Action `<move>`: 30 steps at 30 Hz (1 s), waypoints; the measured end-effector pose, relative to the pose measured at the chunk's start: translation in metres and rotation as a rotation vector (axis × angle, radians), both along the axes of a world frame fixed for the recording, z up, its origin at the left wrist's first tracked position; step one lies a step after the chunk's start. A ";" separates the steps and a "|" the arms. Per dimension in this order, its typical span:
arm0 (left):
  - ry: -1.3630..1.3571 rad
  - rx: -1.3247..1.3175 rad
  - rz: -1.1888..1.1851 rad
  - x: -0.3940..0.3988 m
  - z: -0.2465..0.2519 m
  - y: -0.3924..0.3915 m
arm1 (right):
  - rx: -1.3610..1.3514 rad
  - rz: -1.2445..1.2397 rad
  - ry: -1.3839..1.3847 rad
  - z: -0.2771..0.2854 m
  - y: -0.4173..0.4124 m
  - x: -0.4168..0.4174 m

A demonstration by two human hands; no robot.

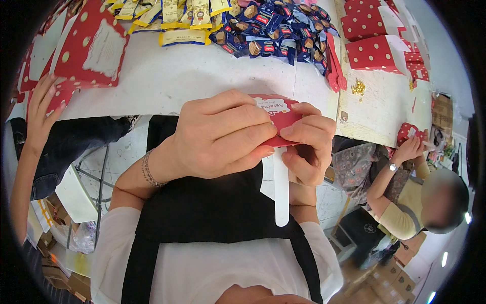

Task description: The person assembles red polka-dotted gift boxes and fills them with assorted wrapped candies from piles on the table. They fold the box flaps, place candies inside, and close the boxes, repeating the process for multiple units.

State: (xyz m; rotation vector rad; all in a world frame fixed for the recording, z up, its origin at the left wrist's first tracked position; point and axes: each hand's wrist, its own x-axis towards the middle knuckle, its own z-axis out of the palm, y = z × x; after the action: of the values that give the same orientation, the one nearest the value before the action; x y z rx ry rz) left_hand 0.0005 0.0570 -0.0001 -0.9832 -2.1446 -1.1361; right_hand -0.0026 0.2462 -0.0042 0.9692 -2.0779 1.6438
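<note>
A small red printed card box with a white label bearing writing is held between my two hands, just off the front edge of the white table. My left hand covers much of its left side, fingers bent over it. On the other side my right hand grips the box, its thumb pressed near the left fingertips at the lower edge. From beneath that edge a flat white strip with a rounded end hangs down in front of my black apron. How the strip joins the box is hidden.
Yellow-and-white wrapped snacks and blue wafer packets lie along the back, beside red ribbon-like strips. Dotted red boxes stand right, near gold pieces. Another person's hand touches boxes at left; a co-worker sits right.
</note>
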 end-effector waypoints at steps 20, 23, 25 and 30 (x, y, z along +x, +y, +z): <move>-0.088 0.111 0.056 0.015 -0.004 0.008 | -0.075 0.000 0.289 -0.020 -0.008 -0.003; -0.102 0.126 0.025 0.011 -0.006 0.006 | -0.035 -0.031 0.278 -0.018 -0.009 -0.006; -0.121 0.131 -0.001 0.009 -0.004 0.004 | -0.020 -0.047 0.245 -0.017 -0.009 -0.005; -0.106 0.115 -0.018 0.010 -0.002 0.004 | -0.037 -0.041 0.208 -0.012 -0.011 -0.001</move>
State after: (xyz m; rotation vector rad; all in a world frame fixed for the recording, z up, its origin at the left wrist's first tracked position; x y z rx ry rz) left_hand 0.0102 0.0609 -0.0022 -0.9108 -2.1296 -1.3312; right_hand -0.0036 0.2355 -0.0164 1.0308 -1.9109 1.4876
